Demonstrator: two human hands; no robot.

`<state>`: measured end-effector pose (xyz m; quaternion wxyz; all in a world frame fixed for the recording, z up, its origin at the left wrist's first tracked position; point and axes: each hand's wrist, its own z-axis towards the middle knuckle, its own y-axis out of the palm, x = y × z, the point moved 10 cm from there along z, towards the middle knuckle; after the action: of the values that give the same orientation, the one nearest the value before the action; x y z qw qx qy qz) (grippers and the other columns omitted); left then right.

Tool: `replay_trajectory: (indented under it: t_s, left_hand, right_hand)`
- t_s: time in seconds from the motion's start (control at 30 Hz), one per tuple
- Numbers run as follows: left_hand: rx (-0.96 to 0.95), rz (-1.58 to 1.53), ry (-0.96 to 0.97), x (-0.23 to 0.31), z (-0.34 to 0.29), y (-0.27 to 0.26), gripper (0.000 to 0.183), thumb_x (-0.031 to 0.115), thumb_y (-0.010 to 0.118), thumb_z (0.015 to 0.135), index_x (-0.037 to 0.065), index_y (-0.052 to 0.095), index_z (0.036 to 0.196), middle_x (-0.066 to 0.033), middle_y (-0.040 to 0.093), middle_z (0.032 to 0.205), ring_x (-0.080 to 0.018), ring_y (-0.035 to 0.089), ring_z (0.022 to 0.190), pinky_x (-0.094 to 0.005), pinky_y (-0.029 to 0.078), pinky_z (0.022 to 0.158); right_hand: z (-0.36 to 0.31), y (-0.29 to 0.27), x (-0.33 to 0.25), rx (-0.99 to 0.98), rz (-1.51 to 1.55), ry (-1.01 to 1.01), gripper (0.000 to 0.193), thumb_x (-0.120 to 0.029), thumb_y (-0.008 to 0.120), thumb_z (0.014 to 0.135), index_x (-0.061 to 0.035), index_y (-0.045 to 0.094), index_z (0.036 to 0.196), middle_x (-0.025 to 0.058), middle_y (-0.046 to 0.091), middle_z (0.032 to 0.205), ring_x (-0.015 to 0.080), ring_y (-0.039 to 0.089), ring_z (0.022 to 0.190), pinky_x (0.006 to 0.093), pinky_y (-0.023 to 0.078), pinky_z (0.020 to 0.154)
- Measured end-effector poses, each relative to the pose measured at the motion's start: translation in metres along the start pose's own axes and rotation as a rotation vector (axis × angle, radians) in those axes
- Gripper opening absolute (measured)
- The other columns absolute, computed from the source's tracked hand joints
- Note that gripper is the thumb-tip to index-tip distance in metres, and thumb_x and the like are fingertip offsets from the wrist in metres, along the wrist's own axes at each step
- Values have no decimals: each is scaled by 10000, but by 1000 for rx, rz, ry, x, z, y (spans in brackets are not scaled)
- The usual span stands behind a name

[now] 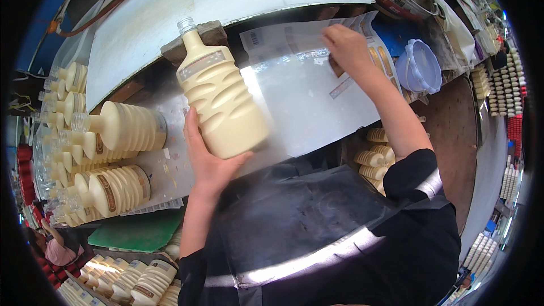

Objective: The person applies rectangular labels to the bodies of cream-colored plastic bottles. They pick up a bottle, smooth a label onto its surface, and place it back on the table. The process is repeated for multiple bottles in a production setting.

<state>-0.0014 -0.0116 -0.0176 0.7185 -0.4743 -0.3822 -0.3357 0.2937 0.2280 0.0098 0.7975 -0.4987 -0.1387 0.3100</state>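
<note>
left hand (207, 161) grips cream bottle (221, 99) | right hand (347, 48) seemingly pinching label sheet (317, 79) edge | worktop between open

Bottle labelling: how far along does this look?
Done: several cream bottles lying at the left already carry brown labels. In hand: the left hand holds a bottle with only a neck strip, while the right hand reaches to the label sheets. Left: more bottles wait beside the right arm; whether those have labels cannot be told.

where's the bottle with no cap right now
In the head view, centre-left: the cream bottle is held in the left hand, above the shiny worktop, right of the stacked bottles.
</note>
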Motion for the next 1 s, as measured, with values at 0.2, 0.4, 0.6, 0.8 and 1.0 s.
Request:
replay_trajectory:
  t_s: [0.2, 0.4, 0.6, 0.8, 1.0]
  left_hand:
    - [-9, 70, 6, 5, 1, -6, 1317, 339, 981, 567, -2, 230, 1595, -254, 345, 1559, -429, 351, 1452, -499, 308, 1213]
    - [-27, 107, -11, 4, 1, -5, 1320, 369, 970, 579, -13, 217, 1594, -257, 343, 1559, -439, 348, 1451, -508, 304, 1213]
    - [11, -11, 7, -1, 1, -1, 1341, 378, 974, 584, -23, 188, 1594, -266, 347, 1551, -421, 386, 1434, -488, 335, 1195]
    - [66, -67, 23, -3, -4, -1, 1341, 420, 967, 624, -47, 162, 1589, -267, 353, 1534, -394, 418, 1413, -466, 354, 1183]
    - [72, -158, -22, -6, -5, -1, 1323, 486, 934, 658, -54, 166, 1590, -260, 315, 1550, -387, 365, 1445, -471, 324, 1201]
  right_hand:
    - [2, 54, -70, -152, 112, -153, 172, -106, 665, 885, -88, 731, 1043, 107, 714, 1111, 352, 701, 889, 430, 575, 755]
    - [-35, 68, -106, -512, 80, 94, 367, -63, 566, 905, -37, 638, 1263, 159, 653, 1200, 382, 706, 923, 470, 578, 775]
    - [-89, 25, -129, -595, 191, 103, 442, -14, 547, 872, -34, 617, 1308, 169, 639, 1264, 397, 701, 895, 463, 582, 768]
    - [-132, 15, -140, -711, -3, -17, 494, -51, 595, 879, -11, 578, 1371, 158, 584, 1419, 320, 722, 831, 432, 588, 721]
    - [-174, -14, -161, -547, 55, -79, 533, -284, 697, 938, -22, 575, 1386, 145, 543, 1471, 281, 709, 776, 394, 583, 686]
